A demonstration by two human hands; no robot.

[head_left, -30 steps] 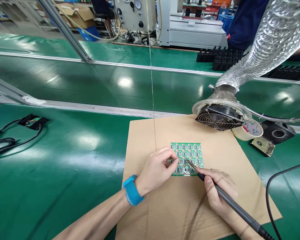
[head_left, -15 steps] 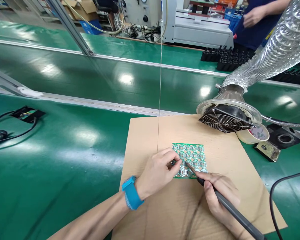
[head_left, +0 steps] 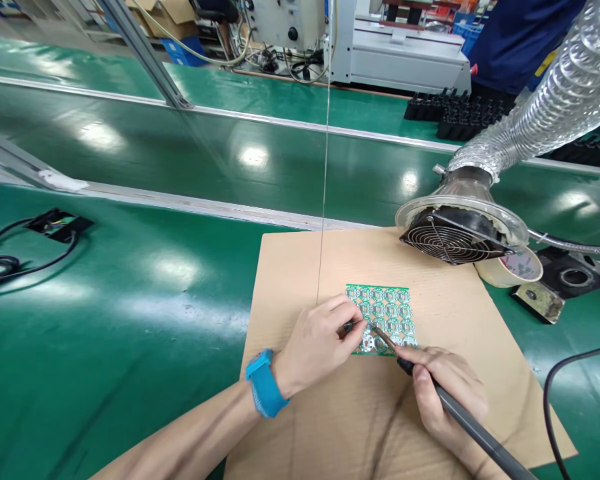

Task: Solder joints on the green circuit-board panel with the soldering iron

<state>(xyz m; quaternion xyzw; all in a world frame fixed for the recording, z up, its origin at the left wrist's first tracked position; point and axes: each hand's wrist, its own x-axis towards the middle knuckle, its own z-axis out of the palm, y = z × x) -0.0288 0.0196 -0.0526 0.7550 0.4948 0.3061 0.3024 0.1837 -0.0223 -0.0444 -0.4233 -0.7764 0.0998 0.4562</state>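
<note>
A panel of small round green circuit boards (head_left: 391, 310) lies flat on a cardboard sheet (head_left: 285, 280). My right hand (head_left: 447, 387) is closed round the dark handle of a soldering iron (head_left: 460, 413); its tip rests at or just over the panel's lower middle. From the left, my left hand (head_left: 325, 337), with a blue band (head_left: 267, 385) on its wrist, pinches thin solder wire (head_left: 324, 200) that hangs down from above and passes behind the hand. The wire's end comes out by the iron's tip. My left fingers cover the panel's lower left part.
A fume extractor fan (head_left: 453, 240) on a silver flexible duct (head_left: 525, 113) hangs over the cardboard's far right corner. Beside it are a tape roll (head_left: 510, 268) and a black iron stand (head_left: 563, 280). Cables (head_left: 10, 267) lie at left. A person in dark blue (head_left: 523, 43) stands across the bench.
The whole view has shifted slightly. Both hands keep their grips, with the iron's tip and wire still close together over the panel. The other person's hand has gone out of sight.
</note>
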